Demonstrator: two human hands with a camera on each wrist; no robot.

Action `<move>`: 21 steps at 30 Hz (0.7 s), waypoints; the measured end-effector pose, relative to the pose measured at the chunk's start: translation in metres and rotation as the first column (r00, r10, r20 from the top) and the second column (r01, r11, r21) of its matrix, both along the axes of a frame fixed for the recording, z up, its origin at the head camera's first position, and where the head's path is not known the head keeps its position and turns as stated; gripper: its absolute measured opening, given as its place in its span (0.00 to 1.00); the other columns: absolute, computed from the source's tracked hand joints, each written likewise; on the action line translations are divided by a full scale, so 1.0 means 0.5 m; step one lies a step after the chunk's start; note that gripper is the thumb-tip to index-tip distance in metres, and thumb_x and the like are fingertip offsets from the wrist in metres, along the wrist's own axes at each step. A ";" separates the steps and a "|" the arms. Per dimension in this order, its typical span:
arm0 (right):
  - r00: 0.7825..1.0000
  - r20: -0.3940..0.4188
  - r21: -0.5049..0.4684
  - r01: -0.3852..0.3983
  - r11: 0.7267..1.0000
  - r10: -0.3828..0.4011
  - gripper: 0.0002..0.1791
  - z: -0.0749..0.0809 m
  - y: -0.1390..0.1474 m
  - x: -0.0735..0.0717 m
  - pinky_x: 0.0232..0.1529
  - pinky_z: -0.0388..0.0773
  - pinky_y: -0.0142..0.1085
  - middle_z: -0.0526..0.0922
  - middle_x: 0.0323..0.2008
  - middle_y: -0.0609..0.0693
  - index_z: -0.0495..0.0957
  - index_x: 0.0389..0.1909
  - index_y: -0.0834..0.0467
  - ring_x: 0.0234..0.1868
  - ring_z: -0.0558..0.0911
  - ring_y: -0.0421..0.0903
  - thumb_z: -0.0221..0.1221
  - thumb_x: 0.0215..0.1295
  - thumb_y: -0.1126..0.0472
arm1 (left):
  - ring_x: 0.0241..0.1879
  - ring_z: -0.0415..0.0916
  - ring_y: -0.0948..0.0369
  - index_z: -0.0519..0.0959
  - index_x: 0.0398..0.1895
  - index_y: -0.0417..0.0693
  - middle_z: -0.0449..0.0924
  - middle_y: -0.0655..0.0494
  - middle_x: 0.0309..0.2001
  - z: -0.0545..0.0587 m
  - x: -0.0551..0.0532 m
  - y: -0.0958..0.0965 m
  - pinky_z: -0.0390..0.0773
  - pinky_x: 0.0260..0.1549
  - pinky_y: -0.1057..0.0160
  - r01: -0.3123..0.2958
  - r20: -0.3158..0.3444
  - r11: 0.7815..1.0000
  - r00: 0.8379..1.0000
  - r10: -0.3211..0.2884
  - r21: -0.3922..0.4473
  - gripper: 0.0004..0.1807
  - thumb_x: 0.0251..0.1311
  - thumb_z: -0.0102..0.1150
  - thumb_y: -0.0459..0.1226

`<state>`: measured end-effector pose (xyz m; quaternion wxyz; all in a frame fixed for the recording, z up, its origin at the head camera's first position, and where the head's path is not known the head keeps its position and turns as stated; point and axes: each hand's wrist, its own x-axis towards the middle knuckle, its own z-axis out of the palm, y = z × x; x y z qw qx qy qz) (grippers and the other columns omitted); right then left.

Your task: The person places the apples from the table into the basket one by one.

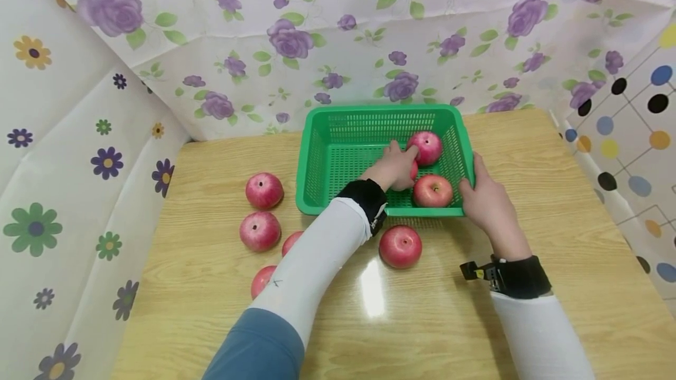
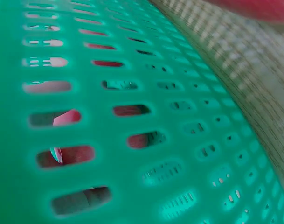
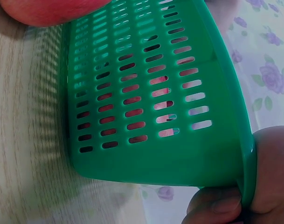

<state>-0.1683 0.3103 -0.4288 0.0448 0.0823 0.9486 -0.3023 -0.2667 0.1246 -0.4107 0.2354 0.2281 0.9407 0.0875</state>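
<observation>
"What do your hands hold?"

"My left hand [image 1: 395, 168] holds a round red apple [image 1: 414, 171] inside the green plastic basket [image 1: 380, 109]; my right hand [image 1: 488, 199] grips its rim."

"And around?"

"Two more apples [image 1: 433, 191] beside it, other apples [image 1: 264, 190] on the wooden table [image 1: 560, 192]."

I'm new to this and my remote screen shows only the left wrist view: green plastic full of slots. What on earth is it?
Observer: The head view shows a green basket with an open top.

Visitor: Oh! And what is going on inside it?

Observer: The left hand is in there, holding an apple.

Visitor: Is the other hand helping, or just idle?

Observer: The right hand grips the rim at the right end, as the head and right wrist views show.
</observation>
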 end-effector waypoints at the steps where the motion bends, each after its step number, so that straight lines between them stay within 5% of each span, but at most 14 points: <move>1: 1.000 -0.002 0.001 0.000 1.000 0.000 0.37 0.000 0.000 0.000 0.24 0.71 0.46 0.70 0.57 0.77 0.31 0.79 0.50 0.36 0.77 0.63 0.37 0.78 0.48 | 0.67 0.51 0.49 0.51 0.77 0.61 0.46 0.40 0.70 -0.001 0.000 0.000 0.73 0.51 0.59 0.004 0.001 1.000 1.000 -0.004 0.001 0.41 0.65 0.60 0.43; 13: 1.000 -0.004 -0.005 0.008 1.000 -0.008 0.37 -0.005 0.002 -0.001 0.21 0.69 0.44 0.71 0.56 0.76 0.31 0.80 0.49 0.35 0.77 0.62 0.37 0.78 0.48 | 0.65 0.53 0.52 0.58 0.71 0.63 0.48 0.44 0.69 -0.011 -0.001 0.003 0.72 0.50 0.59 0.015 -0.010 1.000 1.000 -0.015 0.025 0.35 0.63 0.63 0.38; 21: 1.000 -0.008 -0.017 0.008 1.000 -0.008 0.37 -0.007 0.004 0.000 0.22 0.69 0.44 0.70 0.58 0.75 0.31 0.79 0.47 0.36 0.76 0.62 0.37 0.78 0.47 | 0.70 0.47 0.49 0.56 0.74 0.62 0.44 0.41 0.73 -0.011 -0.004 0.001 0.68 0.60 0.55 0.025 0.003 0.999 1.000 -0.025 0.032 0.38 0.63 0.61 0.38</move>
